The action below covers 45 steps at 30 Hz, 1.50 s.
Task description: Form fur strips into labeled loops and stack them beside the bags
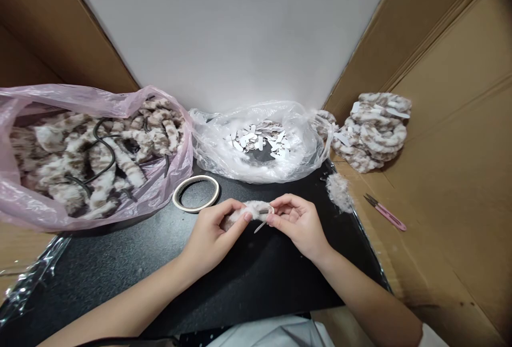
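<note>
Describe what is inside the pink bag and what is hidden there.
Brown-and-white furry pieces and dark cords show inside the pink bag. Anything beneath the top layer is covered.

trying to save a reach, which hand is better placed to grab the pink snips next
Right, I'd judge. The pink snips lie nearer the right hand, while the left hand wraps more of the furry piece and could likely hold it alone.

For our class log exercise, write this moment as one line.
left hand: grips furry piece | right hand: pinches its end | tape roll: nearby
</note>
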### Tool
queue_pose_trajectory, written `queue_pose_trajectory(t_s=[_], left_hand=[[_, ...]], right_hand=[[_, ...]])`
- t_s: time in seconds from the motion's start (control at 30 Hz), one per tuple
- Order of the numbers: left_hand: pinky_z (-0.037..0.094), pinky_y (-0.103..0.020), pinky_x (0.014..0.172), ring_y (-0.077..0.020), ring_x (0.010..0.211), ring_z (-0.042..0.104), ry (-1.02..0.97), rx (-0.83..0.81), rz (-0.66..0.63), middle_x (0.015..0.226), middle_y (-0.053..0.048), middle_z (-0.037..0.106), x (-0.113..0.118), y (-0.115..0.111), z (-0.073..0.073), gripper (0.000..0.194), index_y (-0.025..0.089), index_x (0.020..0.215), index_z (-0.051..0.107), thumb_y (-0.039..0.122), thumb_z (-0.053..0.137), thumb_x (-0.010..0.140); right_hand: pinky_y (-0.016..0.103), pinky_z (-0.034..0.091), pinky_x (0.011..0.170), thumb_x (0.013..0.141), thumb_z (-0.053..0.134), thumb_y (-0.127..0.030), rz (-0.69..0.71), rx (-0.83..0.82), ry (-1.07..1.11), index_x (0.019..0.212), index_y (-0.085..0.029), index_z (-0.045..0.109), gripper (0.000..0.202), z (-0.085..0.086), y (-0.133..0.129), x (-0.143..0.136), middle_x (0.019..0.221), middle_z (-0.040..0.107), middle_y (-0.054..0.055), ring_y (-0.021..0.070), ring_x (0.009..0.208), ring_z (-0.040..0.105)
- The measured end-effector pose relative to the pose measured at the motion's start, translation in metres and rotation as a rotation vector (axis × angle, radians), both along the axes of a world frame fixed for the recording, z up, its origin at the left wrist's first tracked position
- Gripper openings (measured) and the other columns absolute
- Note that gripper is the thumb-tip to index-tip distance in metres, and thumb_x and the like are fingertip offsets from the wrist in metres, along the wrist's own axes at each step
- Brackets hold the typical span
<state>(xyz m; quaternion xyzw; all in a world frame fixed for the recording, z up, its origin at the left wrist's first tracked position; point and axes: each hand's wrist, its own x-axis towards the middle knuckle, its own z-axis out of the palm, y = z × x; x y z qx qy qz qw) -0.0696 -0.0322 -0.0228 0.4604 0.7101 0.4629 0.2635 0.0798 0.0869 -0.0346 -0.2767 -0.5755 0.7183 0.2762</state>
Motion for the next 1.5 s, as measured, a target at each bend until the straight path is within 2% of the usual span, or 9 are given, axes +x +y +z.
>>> queue_pose_trajectory(t_s=[0.27,0.33,0.47,0.6,0.83,0.97,1.13,1.27,1.5], left_hand=[[0.036,-0.022,0.056,-0.0127,0.06,0.048,-0.084,-0.015,-0.069,0.067,-0.001,0.061,0.008,0.0,-0.013,0.027,0.015,0.08,0.065,0.04,0.059,0.086],[0.037,-0.022,0.058,-0.0136,0.062,0.05,-0.113,-0.017,-0.071,0.069,-0.001,0.061,0.008,0.0,-0.015,0.027,0.015,0.08,0.065,0.041,0.058,0.086],[0.035,-0.022,0.055,-0.0129,0.058,0.046,-0.14,-0.039,-0.075,0.063,0.001,0.056,0.008,0.002,-0.014,0.026,0.016,0.078,0.064,0.041,0.058,0.084],[0.033,-0.021,0.054,-0.0111,0.055,0.041,-0.132,-0.039,0.001,0.058,0.003,0.049,0.005,0.002,-0.011,0.023,0.016,0.069,0.056,0.036,0.059,0.08],[0.032,-0.022,0.056,-0.0116,0.057,0.041,-0.047,-0.047,0.057,0.057,0.004,0.046,0.001,0.003,-0.015,0.019,0.018,0.064,0.049,0.03,0.059,0.075],[0.031,-0.022,0.055,-0.012,0.057,0.041,-0.026,-0.059,0.042,0.059,0.004,0.047,-0.002,0.006,-0.023,0.02,0.017,0.067,0.052,0.033,0.059,0.077],[0.033,-0.023,0.056,-0.0131,0.058,0.044,-0.026,-0.088,0.032,0.062,0.003,0.051,-0.008,0.009,-0.029,0.025,0.017,0.072,0.054,0.04,0.055,0.082],[0.035,-0.023,0.058,-0.0134,0.059,0.046,-0.034,-0.09,0.033,0.063,0.003,0.052,-0.009,0.011,-0.03,0.024,0.017,0.073,0.055,0.04,0.055,0.082],[0.032,-0.022,0.053,-0.0116,0.054,0.043,0.073,-0.088,0.045,0.058,0.004,0.049,-0.009,0.008,-0.028,0.022,0.017,0.071,0.056,0.037,0.056,0.081]], right_hand=[[0.026,0.058,0.069,0.074,0.074,-0.023,0.141,0.209,0.055,0.089,-0.021,0.071,0.016,-0.005,-0.007,0.002,0.091,0.062,0.004,0.0141,0.078,0.065],[0.026,0.058,0.071,0.074,0.073,-0.024,0.145,0.182,0.053,0.09,-0.021,0.07,0.016,-0.007,-0.008,0.001,0.091,0.063,0.004,0.0145,0.081,0.065],[0.028,0.056,0.075,0.066,0.079,-0.024,0.107,0.025,0.031,0.083,-0.02,0.065,0.023,-0.013,-0.006,-0.004,0.082,0.065,0.001,0.0142,0.079,0.063],[0.026,0.054,0.073,0.062,0.081,-0.022,0.073,-0.095,0.042,0.081,-0.019,0.063,0.026,-0.017,-0.004,-0.006,0.076,0.062,-0.001,0.0124,0.074,0.06],[0.027,0.052,0.074,0.06,0.078,-0.02,0.064,-0.076,-0.037,0.08,-0.019,0.061,0.026,-0.023,-0.007,-0.011,0.076,0.061,-0.001,0.0131,0.075,0.059],[0.027,0.051,0.076,0.057,0.077,-0.017,0.067,-0.095,-0.064,0.08,-0.019,0.06,0.029,-0.026,-0.006,-0.013,0.076,0.06,-0.002,0.0124,0.075,0.058],[0.026,0.051,0.071,0.054,0.076,-0.016,0.014,-0.099,-0.11,0.076,-0.019,0.058,0.029,-0.031,-0.003,-0.015,0.074,0.059,-0.002,0.0122,0.072,0.057],[0.026,0.052,0.068,0.056,0.074,-0.019,-0.047,-0.011,-0.144,0.075,-0.019,0.056,0.026,-0.035,-0.002,-0.017,0.073,0.058,-0.002,0.0117,0.068,0.056],[0.02,0.044,0.051,0.068,0.066,-0.021,-0.03,0.309,-0.277,0.072,-0.018,0.058,0.01,-0.032,0.0,-0.016,0.071,0.06,0.0,0.0109,0.061,0.053]])
